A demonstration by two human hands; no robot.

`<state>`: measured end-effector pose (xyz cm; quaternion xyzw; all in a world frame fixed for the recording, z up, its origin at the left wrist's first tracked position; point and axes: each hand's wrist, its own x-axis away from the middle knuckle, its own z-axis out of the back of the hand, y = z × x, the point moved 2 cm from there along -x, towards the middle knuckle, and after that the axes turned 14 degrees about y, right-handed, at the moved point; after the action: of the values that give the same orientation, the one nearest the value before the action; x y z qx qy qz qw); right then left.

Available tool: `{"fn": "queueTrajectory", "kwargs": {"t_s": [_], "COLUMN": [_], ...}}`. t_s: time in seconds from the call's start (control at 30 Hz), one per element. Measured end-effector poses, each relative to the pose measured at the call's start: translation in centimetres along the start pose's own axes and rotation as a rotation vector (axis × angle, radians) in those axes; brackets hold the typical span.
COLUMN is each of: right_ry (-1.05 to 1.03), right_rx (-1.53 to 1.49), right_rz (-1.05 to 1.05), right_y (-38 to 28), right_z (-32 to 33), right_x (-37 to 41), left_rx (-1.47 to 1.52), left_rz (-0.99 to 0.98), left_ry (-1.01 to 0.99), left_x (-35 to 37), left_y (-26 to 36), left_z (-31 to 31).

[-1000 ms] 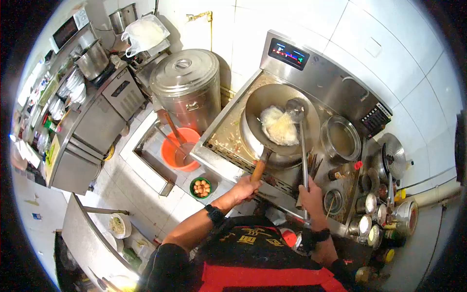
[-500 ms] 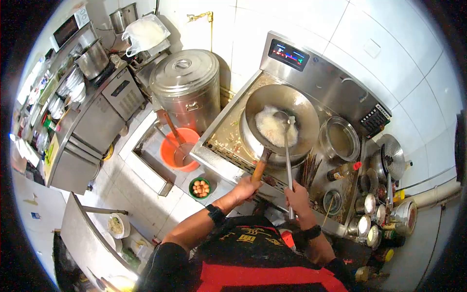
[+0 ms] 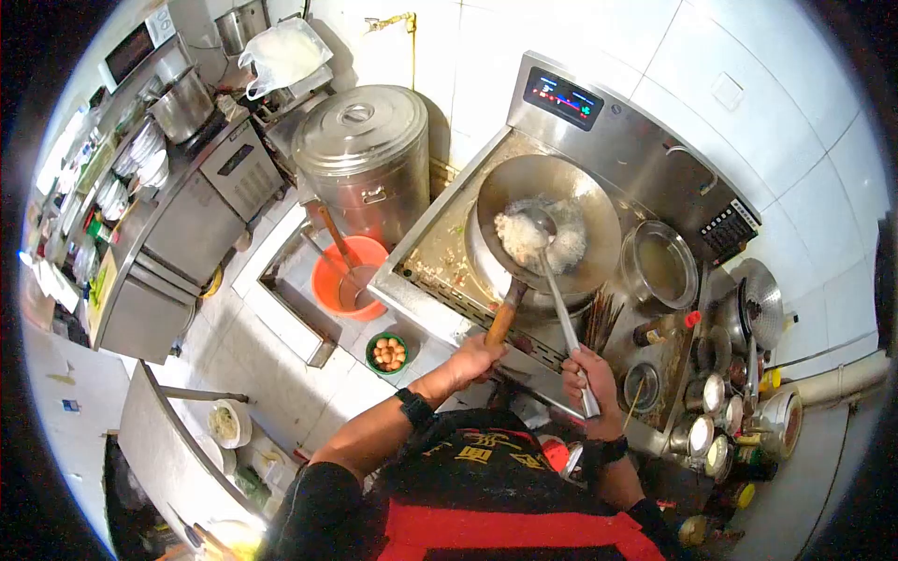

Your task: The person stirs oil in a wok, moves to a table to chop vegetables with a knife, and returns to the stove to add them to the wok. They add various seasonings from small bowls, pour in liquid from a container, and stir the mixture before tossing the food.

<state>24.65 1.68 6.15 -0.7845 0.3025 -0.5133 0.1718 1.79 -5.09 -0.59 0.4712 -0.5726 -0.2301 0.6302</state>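
My left hand (image 3: pixel 475 359) is wrapped round the wooden handle of a wok (image 3: pixel 594 210) on the stove. In my right hand (image 3: pixel 591 379) is the long metal handle of a ladle (image 3: pixel 559 304), whose bowl sits inside the wok. Pale, clumped food (image 3: pixel 516 236) lies to the left of the ladle bowl, with foamy, bubbling liquid (image 3: pixel 567 249) to the right of it.
A metal pot of liquid (image 3: pixel 659 266) and a bottle with a red cap (image 3: pixel 664 329) stand right of the wok. Left are a large lidded steel drum (image 3: pixel 362 187), an orange bucket (image 3: pixel 329 282) and a green bowl of eggs (image 3: pixel 387 353). Condiment containers (image 3: pixel 713 393) crowd the right.
My right hand has shifted right and the ladle handle now slants more. In the wok, the pale food has gathered on the left and the foamy liquid shows on the right.
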Motion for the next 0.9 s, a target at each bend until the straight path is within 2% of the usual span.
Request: {"fn": "queueTrajectory", "kwargs": {"t_s": [0.03,0.13,0.17,0.23,0.27,0.3,0.37,0.4,0.43,0.5,0.57,0.63,0.67,0.7,0.77,0.83,0.9], "right_ry": [0.003,0.203,0.205,0.175,0.032,0.035,0.001,0.079,0.08,0.139,0.167,0.058,0.085,0.084,0.214,0.173,0.188], "right_rx": [-0.002,0.686,0.688,0.533,0.423,0.422,0.01,0.231,0.23,0.592,0.537,0.171,0.41,0.41,0.857,0.918,0.833], "right_rz": [-0.001,0.377,0.374,0.229,0.195,0.192,-0.034,0.118,0.117,0.292,0.213,0.056,0.164,0.164,0.494,0.482,0.431], "right_y": [0.3,1.9,1.8,1.5,1.1,0.6,0.0,0.6,1.5,2.4,1.4,0.3,0.8,2.0,3.7,2.2,1.0], "right_z": [0.1,-0.8,-1.0,-1.6,1.2,1.4,1.4,1.3,0.6,-0.8,-0.3,0.4,1.0,1.4,1.4,-0.2,-0.4], "right_x": [-0.1,0.3,1.0,2.4,0.6,0.6,0.6,0.1,0.4,1.4,1.6,1.2,0.0,-0.9,-1.8,-0.1,0.2], "left_rx": [-0.01,-0.021,-0.023,-0.019,-0.014,-0.014,-0.008,-0.008,0.002,0.013,-0.022,0.019,0.057,0.056,0.002,0.037,0.078], "left_rz": [0.012,0.017,0.009,0.018,0.026,0.03,0.012,0.011,0.02,0.028,0.031,0.03,0.027,0.026,0.0,0.041,0.084], "left_ry": [0.011,0.019,0.014,0.015,0.016,0.015,0.002,0.001,0.006,0.01,-0.001,-0.056,-0.114,-0.112,-0.26,-0.277,-0.291], "left_x": [0.1,0.2,0.2,0.1,0.0,-0.1,-0.5,-0.6,-0.6,-0.6,-0.7,0.0,0.3,0.8,2.0,2.9,3.7], "left_y": [0.3,0.4,0.3,0.3,0.2,-0.1,-0.7,-0.6,-0.7,-0.7,-0.8,-0.4,0.0,0.1,0.2,0.2,0.2], "left_z": [-0.1,0.0,-0.1,0.0,0.0,0.0,0.0,0.0,0.0,-0.1,-0.1,0.2,0.5,1.1,2.5,4.1,4.3]}}
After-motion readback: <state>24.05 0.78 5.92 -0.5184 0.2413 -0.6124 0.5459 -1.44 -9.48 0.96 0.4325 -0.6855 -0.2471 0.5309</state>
